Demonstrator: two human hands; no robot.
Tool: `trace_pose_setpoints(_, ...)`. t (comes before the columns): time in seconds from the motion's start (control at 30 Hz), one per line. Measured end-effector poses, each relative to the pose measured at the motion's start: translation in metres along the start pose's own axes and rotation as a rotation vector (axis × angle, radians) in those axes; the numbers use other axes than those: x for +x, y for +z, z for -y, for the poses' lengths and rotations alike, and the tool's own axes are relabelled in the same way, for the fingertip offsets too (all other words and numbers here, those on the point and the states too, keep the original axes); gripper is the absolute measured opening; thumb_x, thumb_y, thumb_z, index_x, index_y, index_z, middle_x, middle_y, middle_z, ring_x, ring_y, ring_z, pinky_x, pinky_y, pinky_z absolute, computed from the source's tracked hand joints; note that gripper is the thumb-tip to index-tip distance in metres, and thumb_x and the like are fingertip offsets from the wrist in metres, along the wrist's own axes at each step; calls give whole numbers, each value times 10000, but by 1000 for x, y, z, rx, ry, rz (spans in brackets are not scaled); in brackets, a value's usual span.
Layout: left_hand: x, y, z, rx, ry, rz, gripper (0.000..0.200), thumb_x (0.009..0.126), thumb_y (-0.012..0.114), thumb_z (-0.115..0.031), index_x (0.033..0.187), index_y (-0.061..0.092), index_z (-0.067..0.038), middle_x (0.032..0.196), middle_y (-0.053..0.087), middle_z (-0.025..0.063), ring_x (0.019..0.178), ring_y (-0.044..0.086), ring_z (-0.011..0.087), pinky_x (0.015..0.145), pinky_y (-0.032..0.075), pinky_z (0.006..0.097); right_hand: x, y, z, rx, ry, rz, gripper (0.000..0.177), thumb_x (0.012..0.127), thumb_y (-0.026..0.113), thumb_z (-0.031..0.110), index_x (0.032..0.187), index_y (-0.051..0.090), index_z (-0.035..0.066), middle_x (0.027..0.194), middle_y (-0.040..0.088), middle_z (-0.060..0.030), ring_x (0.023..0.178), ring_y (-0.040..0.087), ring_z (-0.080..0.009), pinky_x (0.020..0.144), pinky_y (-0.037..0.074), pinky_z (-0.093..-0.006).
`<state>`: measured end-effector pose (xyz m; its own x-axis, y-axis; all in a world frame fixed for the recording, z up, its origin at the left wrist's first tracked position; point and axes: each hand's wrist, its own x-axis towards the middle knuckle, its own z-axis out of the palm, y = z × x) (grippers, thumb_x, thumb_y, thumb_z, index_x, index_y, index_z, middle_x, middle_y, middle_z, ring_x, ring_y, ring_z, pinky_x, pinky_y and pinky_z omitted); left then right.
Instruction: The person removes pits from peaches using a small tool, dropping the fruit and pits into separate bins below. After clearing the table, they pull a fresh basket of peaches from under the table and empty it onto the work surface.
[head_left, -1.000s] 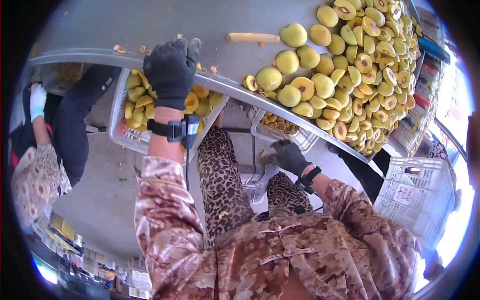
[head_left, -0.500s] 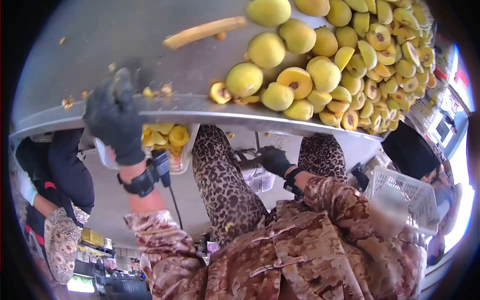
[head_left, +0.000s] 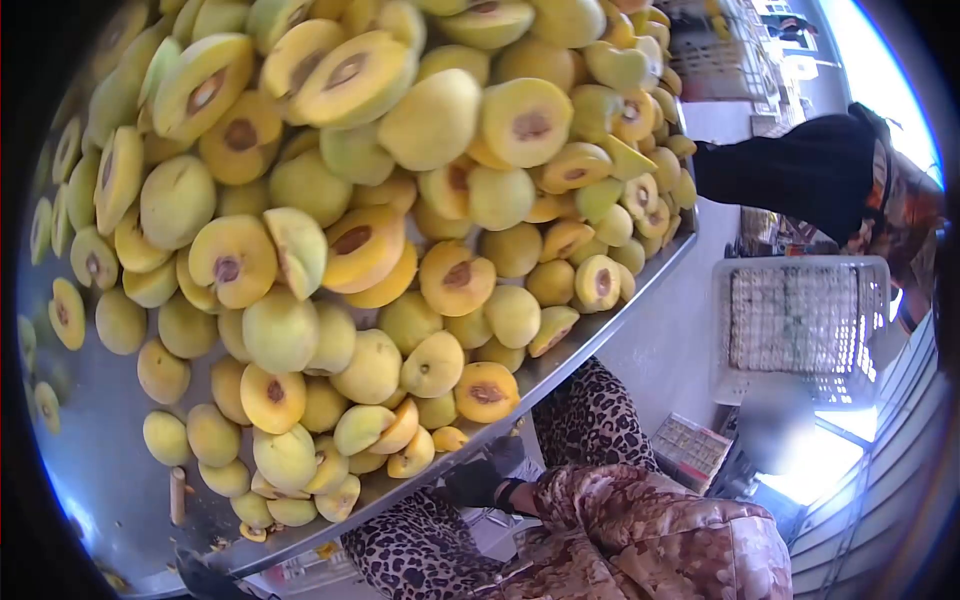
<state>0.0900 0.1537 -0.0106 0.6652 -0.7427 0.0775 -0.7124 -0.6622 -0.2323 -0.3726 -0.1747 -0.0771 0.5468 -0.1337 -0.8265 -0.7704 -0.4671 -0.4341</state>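
Observation:
A large heap of yellow peaches [head_left: 280, 330], whole and halved with brown pits or pit hollows showing, covers much of the metal table [head_left: 95, 450]. My left hand [head_left: 205, 578], in a dark glove, is at the table's near edge at bottom left; it is blurred and partly cut off, so its fingers do not show clearly. Below the table edge, over my leopard-print trousers, my right hand [head_left: 475, 485] is in a dark glove with its fingers curled in; what it holds I cannot make out.
A short wooden stick [head_left: 178, 497] lies on the table left of the heap, among small scraps. A white plastic basket [head_left: 800, 335] stands on the right, near a person in dark clothing [head_left: 800, 170]. A flat crate [head_left: 690, 450] sits on the floor.
The view has swung right, so the peach heap now fills the upper left and the table edge runs slanted. My left hand has shifted to the bottom left corner of the view.

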Motion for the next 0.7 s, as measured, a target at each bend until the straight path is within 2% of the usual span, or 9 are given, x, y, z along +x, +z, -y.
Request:
trace_pose_setpoints(0.1,10,8,-5,14,4,-14,330,962,616,-215,1213,678,-10,1197,705,182,1080,673,368,948,520,468,6,45,-27,-142,-105,10,394,972,550,465,857,705,121,680,672,-117,623,686,-321,539,523,-489)
trace_pose_setpoints(0.2,13,16,-11,29,-6,-46,341,961,611,-213,1233,669,-16,1202,703,177,1085,670,375,956,516,475,-2,47,-24,-114,-177,-81,362,964,550,422,804,670,121,609,629,-109,547,653,-311,469,477,-497)
trace_pose_setpoints(0.33,27,28,-31,40,-36,-94,358,959,604,-212,1260,657,-24,1209,700,170,1092,665,384,967,511,485,-11,26,-12,-223,-146,11,346,963,543,388,855,690,94,673,662,-133,622,680,-339,558,526,-506)
trace_pose_setpoints(0.47,37,51,-47,-12,-28,-152,377,957,597,-210,1287,644,-31,1217,696,163,1099,660,393,978,506,495,-8,6,4,-130,-139,110,339,965,535,383,904,695,90,734,683,-145,682,692,-350,616,539,-507)
trace_pose_setpoints(0.6,27,65,-41,-7,-39,-215,397,956,590,-208,1313,632,-39,1224,693,157,1106,655,402,988,501,504,-8,13,11,-164,-145,85,338,967,526,377,952,699,87,796,704,-158,741,704,-361,674,553,-507)
trace_pose_setpoints(0.7,25,91,-28,-14,0,-337,413,955,585,-207,1333,622,-45,1229,691,151,1111,651,409,997,497,511,-7,23,3,-230,-151,-17,342,969,520,373,988,703,84,842,721,-167,786,713,-370,718,563,-507)
